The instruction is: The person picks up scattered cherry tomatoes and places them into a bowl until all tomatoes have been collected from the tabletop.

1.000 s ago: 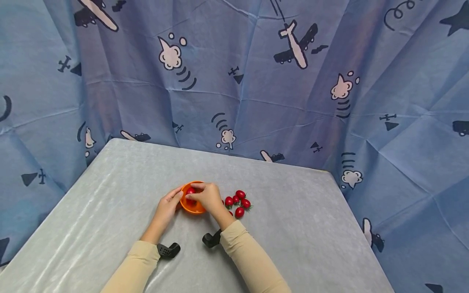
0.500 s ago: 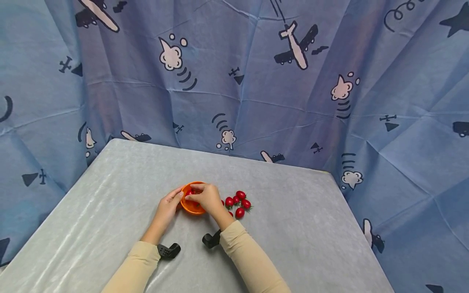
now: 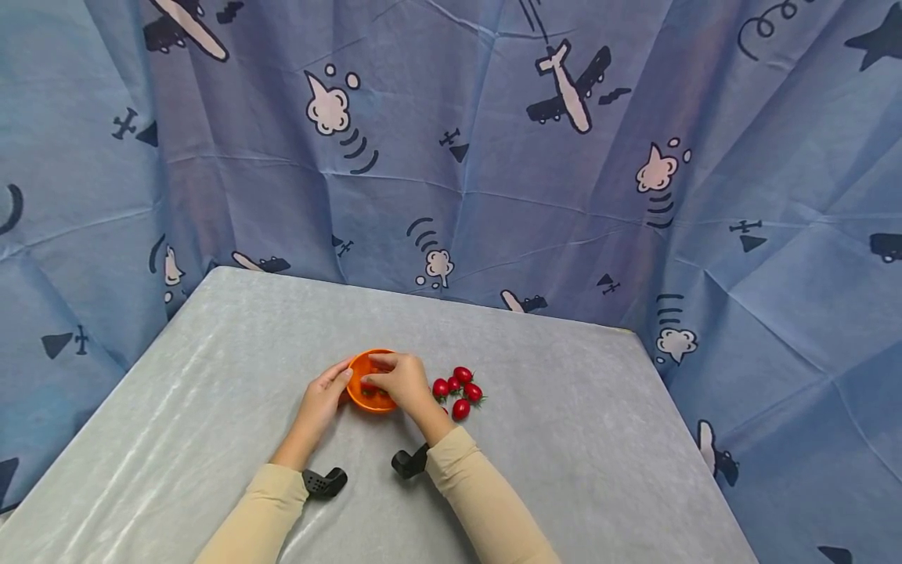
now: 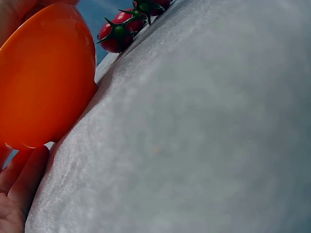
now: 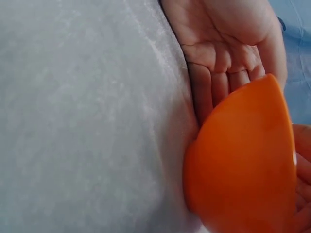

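A small orange bowl (image 3: 361,395) stands on the grey table (image 3: 564,439). My left hand (image 3: 322,398) cups the bowl's left side, its fingers curled against the wall; the right wrist view shows that palm (image 5: 223,48) pressed to the bowl (image 5: 243,170). My right hand (image 3: 403,379) hovers over the bowl's right rim with its fingertips pinched together inside, where a bit of a red cherry tomato (image 3: 367,385) shows. Several loose cherry tomatoes (image 3: 460,389) with green stems lie just right of the bowl. The left wrist view holds the bowl (image 4: 43,77) and tomatoes (image 4: 119,34).
A blue cloth printed with planes (image 3: 564,157) hangs behind and beside the table. Black wrist camera mounts (image 3: 324,482) sit under both sleeves. Bare grey tabletop (image 4: 194,145) spreads to the left, right and front of the bowl.
The right hand's fingertips have dipped lower into the bowl with the red tomato, which now shows less. The left hand and bowl have stayed put.
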Action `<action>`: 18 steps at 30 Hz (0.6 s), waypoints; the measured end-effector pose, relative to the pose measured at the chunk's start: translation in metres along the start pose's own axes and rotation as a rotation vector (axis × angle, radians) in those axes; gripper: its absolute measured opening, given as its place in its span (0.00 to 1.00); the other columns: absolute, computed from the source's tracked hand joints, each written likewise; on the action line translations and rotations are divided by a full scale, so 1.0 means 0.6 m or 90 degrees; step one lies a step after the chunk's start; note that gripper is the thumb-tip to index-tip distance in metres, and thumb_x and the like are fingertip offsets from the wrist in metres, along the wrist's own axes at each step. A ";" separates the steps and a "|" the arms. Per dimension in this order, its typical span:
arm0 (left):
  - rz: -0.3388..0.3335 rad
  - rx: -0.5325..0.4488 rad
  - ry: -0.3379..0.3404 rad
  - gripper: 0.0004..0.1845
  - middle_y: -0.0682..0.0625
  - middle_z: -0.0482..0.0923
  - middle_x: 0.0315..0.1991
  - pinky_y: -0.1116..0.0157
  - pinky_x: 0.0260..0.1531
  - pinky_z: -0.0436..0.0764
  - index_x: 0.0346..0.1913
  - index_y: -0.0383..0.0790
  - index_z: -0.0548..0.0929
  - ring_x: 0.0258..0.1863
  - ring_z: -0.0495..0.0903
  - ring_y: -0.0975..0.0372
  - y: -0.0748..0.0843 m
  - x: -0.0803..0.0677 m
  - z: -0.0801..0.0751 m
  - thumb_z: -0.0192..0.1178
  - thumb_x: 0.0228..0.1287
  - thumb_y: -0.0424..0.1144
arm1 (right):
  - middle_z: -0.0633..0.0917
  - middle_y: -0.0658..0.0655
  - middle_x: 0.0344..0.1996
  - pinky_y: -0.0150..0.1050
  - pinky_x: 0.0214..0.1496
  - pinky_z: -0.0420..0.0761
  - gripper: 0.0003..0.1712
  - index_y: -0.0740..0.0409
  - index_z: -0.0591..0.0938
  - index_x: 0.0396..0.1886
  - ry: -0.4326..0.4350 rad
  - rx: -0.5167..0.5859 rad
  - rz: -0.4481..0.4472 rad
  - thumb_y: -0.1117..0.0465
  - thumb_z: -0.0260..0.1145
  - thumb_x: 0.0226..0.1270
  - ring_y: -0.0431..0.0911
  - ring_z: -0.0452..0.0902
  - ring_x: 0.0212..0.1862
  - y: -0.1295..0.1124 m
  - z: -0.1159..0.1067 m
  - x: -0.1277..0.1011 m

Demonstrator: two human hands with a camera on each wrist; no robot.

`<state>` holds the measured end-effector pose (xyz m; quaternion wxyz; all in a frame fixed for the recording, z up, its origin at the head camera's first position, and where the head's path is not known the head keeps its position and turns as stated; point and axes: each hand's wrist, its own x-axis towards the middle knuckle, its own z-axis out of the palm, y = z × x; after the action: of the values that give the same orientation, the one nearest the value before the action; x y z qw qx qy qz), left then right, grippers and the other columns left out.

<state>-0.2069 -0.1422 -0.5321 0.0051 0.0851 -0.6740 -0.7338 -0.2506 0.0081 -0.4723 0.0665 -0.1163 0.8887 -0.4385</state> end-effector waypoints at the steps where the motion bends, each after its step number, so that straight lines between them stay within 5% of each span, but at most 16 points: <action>1: 0.001 0.002 0.000 0.24 0.42 0.71 0.70 0.81 0.47 0.77 0.71 0.37 0.71 0.54 0.77 0.74 0.000 0.000 0.001 0.49 0.78 0.44 | 0.88 0.59 0.51 0.40 0.55 0.84 0.22 0.56 0.88 0.50 -0.002 0.014 0.003 0.59 0.79 0.54 0.50 0.82 0.56 0.001 -0.003 -0.002; 7: 0.018 -0.013 -0.009 0.24 0.40 0.69 0.71 0.80 0.49 0.78 0.71 0.35 0.70 0.60 0.76 0.67 -0.001 0.002 0.003 0.49 0.78 0.42 | 0.88 0.56 0.51 0.40 0.55 0.84 0.22 0.56 0.88 0.51 0.000 0.097 0.018 0.59 0.78 0.55 0.49 0.82 0.57 0.012 -0.024 -0.019; 18: 0.015 -0.020 -0.004 0.24 0.41 0.70 0.70 0.79 0.48 0.79 0.71 0.36 0.71 0.48 0.77 0.82 -0.003 0.001 0.003 0.50 0.78 0.42 | 0.88 0.60 0.50 0.40 0.53 0.85 0.22 0.61 0.87 0.52 0.040 0.202 0.042 0.63 0.76 0.57 0.53 0.84 0.56 0.030 -0.082 -0.050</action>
<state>-0.2077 -0.1403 -0.5340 0.0132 0.0749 -0.6631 -0.7447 -0.2354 0.0641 -0.4562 0.0703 -0.0611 0.8130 -0.5747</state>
